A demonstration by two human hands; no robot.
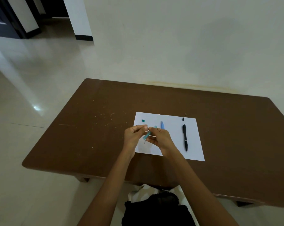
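Two hands meet just above the near-left part of a white sheet (170, 119) that lies on the brown counter (89, 128), and between them is a teal barrel (147, 135) of a pen that appears to be in pieces. The right hand (160, 138) has its fingers curled round the barrel and holds it tilted, so the thin refill tip pokes out below toward the sheet. The left hand (134, 134) is curled too, thumb and forefinger pinched together at the barrel's upper end. The view is too small to tell whether they grip the barrel itself or some tiny part being fitted there. One hand steadying while the other works the end suits a screw or push fit, and keeping the work low over the sheet means a dropped part should land on white, where it shows. The loose pieces look set out for that reason: a small teal cap (143, 120) lies just beyond the left hand, and a pale blue piece (162, 125) just beyond the right hand. A whole black pen (185, 137) lies well off to the right hand's outer side, with a little black piece (183, 119) past its far end. I judge the work to be mid-assembly or mid-dismantling.
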